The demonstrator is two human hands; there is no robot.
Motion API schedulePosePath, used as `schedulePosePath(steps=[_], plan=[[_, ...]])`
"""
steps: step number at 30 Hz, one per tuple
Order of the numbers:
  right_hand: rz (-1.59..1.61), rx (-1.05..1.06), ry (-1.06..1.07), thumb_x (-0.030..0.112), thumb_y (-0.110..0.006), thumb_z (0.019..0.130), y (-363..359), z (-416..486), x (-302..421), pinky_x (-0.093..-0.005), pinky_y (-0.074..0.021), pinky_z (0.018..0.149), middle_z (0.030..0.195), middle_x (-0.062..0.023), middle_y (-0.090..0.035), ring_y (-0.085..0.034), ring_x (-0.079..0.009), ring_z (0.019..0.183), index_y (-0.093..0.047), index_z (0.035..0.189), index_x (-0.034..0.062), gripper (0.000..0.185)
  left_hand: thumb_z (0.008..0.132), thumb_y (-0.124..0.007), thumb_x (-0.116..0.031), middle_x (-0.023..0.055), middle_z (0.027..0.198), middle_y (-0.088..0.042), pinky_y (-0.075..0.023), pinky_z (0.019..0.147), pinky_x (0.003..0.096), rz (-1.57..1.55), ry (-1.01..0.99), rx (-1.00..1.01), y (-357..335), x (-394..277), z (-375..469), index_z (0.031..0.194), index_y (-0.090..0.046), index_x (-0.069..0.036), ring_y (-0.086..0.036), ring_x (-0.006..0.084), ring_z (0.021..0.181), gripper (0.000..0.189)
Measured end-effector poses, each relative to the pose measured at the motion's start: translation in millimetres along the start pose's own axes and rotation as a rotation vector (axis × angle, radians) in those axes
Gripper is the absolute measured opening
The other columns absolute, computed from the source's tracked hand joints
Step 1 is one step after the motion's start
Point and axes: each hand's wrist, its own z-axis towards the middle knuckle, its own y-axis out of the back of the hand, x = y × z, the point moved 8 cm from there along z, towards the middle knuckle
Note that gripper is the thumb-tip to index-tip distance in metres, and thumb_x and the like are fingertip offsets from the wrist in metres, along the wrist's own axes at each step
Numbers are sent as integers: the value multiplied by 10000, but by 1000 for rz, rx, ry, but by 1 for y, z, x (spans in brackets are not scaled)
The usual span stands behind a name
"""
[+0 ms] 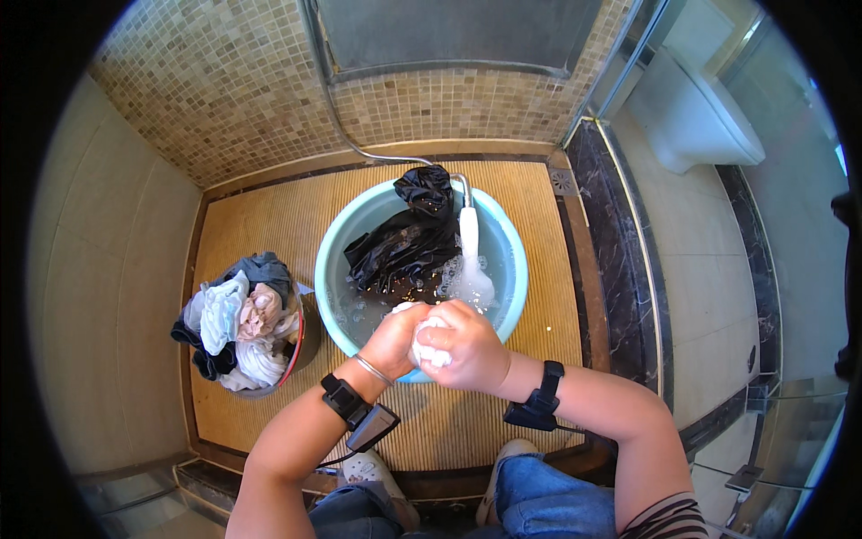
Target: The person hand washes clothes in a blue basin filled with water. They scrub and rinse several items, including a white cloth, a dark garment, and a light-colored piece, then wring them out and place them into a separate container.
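Above the near rim of a light-blue plastic basin, my left hand and my right hand press together around a bunched white cloth. Most of the cloth is hidden in my fingers and palms. Soapy water fills part of the basin. A wet black garment lies in it, with one end draped up over the far rim. To its right, a white handheld shower head rests with its spray end in the foamy water.
A bucket heaped with clothes stands left of the basin on ribbed tan flooring. The metal shower hose runs down the mosaic wall. A dark marble curb and a toilet are at right. My clogs are below.
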Motion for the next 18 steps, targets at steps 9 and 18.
schedulePosePath(steps=[9, 18], plan=[[-111, 175, 107, 180, -741, 656, -24, -17, 17, -393, -537, 673, 844, -63, -532, -595, -279, 846, -583, 763, 145, 194, 949, -590, -110, 35, 863, -677, -543, 634, 316, 259, 39, -87, 16, 3, -7, 896, -654, -86, -652, 148, 752, 86], [17, 180, -90, 205, -775, 687, -29, -41, -29, -421, -528, 757, 974, -109, -562, -591, -328, 921, -630, 926, 127, 290, 888, -638, -107, 29, 849, -673, -522, 647, 300, 463, -58, -396, 26, 0, -8, 895, -662, -73, -638, 137, 742, 42]])
